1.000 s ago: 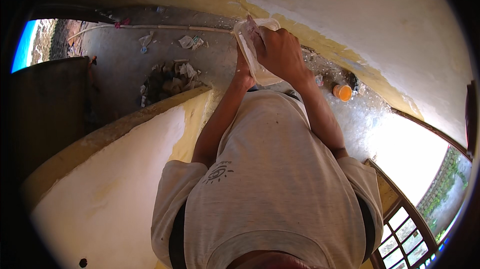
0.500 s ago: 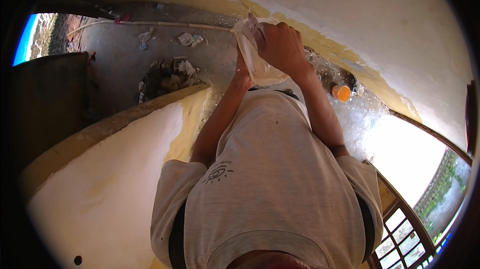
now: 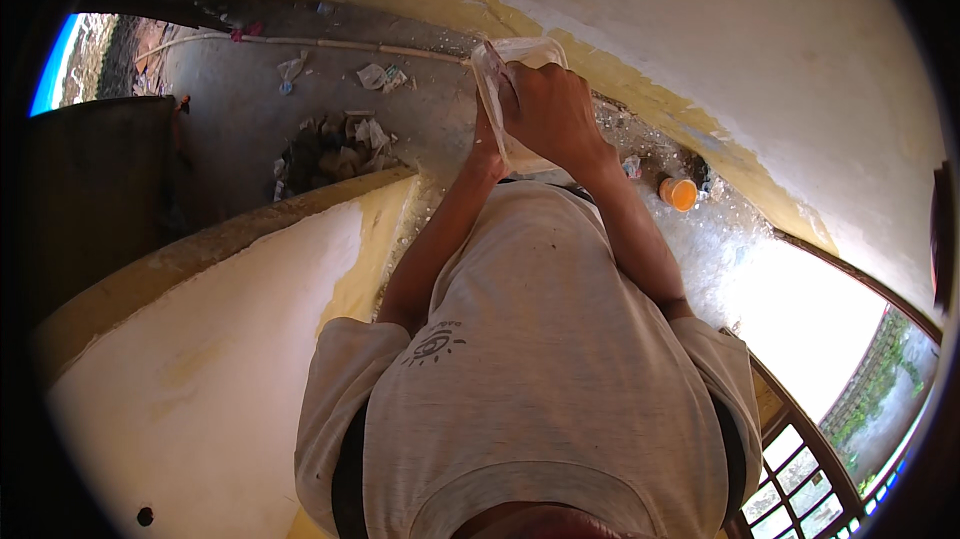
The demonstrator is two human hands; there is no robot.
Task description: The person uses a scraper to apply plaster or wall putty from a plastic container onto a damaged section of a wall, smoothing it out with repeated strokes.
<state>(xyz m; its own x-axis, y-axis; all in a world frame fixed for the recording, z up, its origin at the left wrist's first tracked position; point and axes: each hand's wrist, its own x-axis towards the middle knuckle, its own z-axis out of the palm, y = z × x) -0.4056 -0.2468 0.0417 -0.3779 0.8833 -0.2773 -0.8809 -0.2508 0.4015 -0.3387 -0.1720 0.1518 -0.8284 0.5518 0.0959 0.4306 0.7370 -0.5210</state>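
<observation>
A pale, translucent plastic tub [image 3: 543, 52] with whitish smears is held tilted in front of my chest. My left hand [image 3: 487, 147] grips its left side from outside and below; most of its fingers are hidden behind the tub. My right hand [image 3: 553, 114] is closed over the tub's opening, its knuckles up. From that fist a flat, paste-smeared scraper [image 3: 496, 61] sticks out toward the tub's far left wall. Only part of the scraper shows, and the fist covers its handle.
A half-height wall [image 3: 220, 289] stands at my left, and a patched wall [image 3: 720, 49] rises at the right. On the floor are a rubbish heap [image 3: 335, 154], plastic scraps [image 3: 375, 77], a long pole [image 3: 340, 45] and an orange container [image 3: 679, 194]. A barred window frame [image 3: 800, 474] is lower right.
My right hand has moved a little left and down over the tub, taking the scraper lower along the left wall. More of the tub's far rim shows. My left hand keeps its hold.
</observation>
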